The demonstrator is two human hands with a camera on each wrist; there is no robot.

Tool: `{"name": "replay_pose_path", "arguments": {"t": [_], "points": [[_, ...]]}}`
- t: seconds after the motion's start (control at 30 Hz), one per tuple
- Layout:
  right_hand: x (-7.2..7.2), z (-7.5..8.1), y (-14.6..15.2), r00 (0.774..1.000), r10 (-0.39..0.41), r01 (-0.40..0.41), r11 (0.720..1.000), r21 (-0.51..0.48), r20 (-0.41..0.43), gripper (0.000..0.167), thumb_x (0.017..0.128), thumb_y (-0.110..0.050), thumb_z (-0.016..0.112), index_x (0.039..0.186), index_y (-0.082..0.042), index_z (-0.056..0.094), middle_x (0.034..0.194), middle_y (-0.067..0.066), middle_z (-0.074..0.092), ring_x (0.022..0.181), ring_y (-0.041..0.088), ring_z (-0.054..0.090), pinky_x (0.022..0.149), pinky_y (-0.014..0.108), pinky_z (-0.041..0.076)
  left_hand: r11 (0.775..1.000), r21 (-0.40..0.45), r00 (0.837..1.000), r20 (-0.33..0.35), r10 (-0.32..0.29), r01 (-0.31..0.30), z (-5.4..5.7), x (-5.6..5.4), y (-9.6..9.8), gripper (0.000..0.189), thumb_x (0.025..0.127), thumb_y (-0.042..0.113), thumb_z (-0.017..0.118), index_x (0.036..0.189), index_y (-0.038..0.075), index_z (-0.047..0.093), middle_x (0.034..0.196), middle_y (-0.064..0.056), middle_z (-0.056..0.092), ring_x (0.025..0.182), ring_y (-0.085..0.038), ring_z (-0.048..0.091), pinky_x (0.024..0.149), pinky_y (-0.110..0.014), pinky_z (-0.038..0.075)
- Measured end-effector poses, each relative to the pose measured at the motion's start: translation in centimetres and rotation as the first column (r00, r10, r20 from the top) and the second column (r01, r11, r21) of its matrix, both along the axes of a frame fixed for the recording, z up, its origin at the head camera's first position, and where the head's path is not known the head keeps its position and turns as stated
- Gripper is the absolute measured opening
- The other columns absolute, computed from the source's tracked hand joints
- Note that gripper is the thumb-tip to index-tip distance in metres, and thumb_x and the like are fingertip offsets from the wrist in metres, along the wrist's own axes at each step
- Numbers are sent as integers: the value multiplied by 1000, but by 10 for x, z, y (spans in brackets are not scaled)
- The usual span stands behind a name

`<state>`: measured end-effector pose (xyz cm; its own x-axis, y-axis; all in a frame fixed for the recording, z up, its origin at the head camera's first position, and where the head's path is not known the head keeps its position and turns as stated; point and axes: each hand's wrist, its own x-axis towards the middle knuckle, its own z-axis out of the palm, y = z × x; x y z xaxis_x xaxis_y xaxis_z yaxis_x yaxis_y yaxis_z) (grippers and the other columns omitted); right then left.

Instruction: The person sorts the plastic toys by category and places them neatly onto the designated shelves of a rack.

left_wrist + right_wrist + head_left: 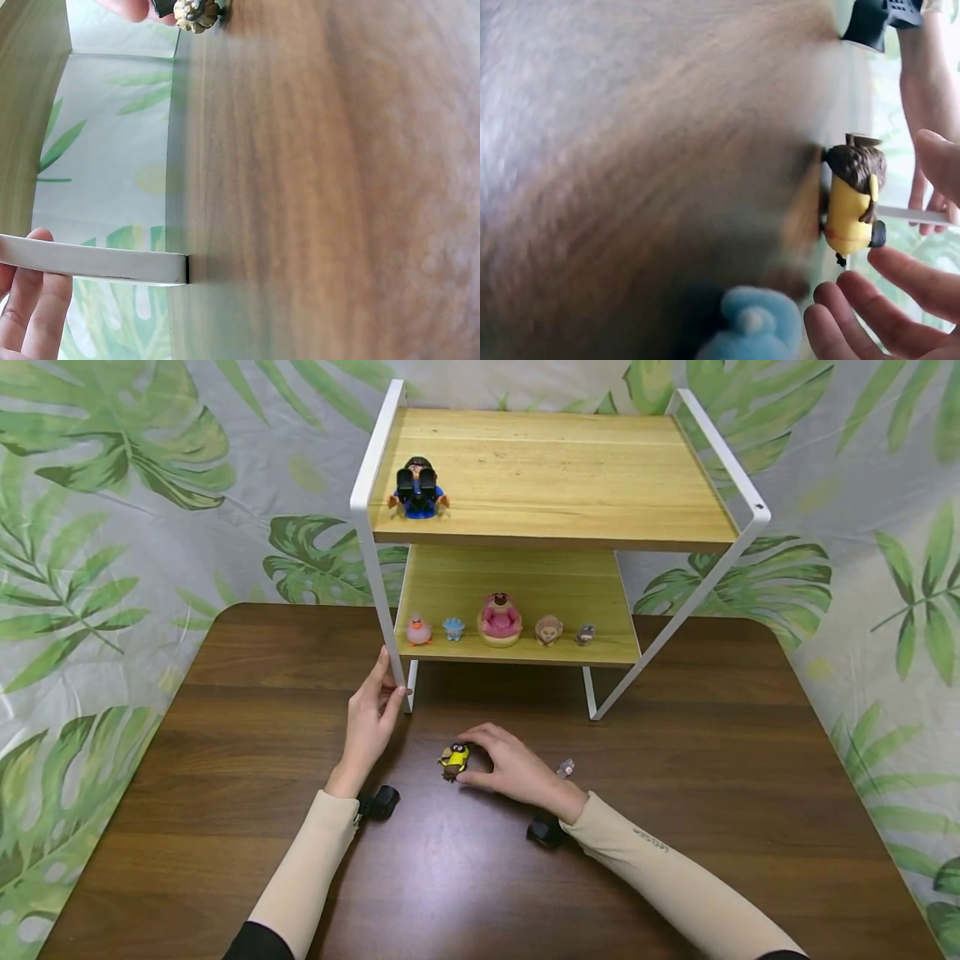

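A yellow Minion figure point(453, 761) in brown fur lies on the table. My right hand point(517, 766) reaches around it from the right, fingers and thumb spread on either side. In the right wrist view a small gap shows between the thumb and the Minion figure point(851, 202). Part of the figure also shows at the top of the left wrist view. My left hand point(369, 714) holds the front left leg of the white-framed shelf point(397, 664); in the left wrist view its fingers point(45, 315) pass behind the white leg point(97, 261).
On the lower board point(517, 564) stand several small figures, among them a pink bear point(500, 620). A blue figure with black binoculars point(418, 489) is on the top board's left. A small grey-blue figure point(566, 768) sits behind my right wrist.
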<state>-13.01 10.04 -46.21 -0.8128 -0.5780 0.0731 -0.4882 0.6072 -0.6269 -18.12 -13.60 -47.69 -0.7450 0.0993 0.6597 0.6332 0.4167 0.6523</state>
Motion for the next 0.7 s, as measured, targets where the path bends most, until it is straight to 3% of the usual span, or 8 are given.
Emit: {"name": "replay_pose_path", "arguments": {"t": [0.37, 0.7], "points": [[2, -5, -10, 997, -69, 72, 995, 67, -42, 56, 79, -40, 78, 121, -5, 62, 118, 6, 58, 113, 22, 52, 98, 37, 44, 1000, 7, 1000, 19, 1, -1, -2, 0, 0, 91, 89, -8, 61, 150, 46, 20, 84, -18, 56, 76, -31, 64, 67, -43, 57], [1, -6, -14, 995, -81, 87, 992, 96, -60, 46, 81, -36, 77, 115, -8, 62, 113, 5, 59, 109, 21, 53, 92, 37, 47, 1000, 12, 1000, 11, -2, 2, -2, 0, 0, 90, 89, -8, 61, 150, 46, 21, 84, -18, 56, 76, -30, 63, 68, -44, 57]]}}
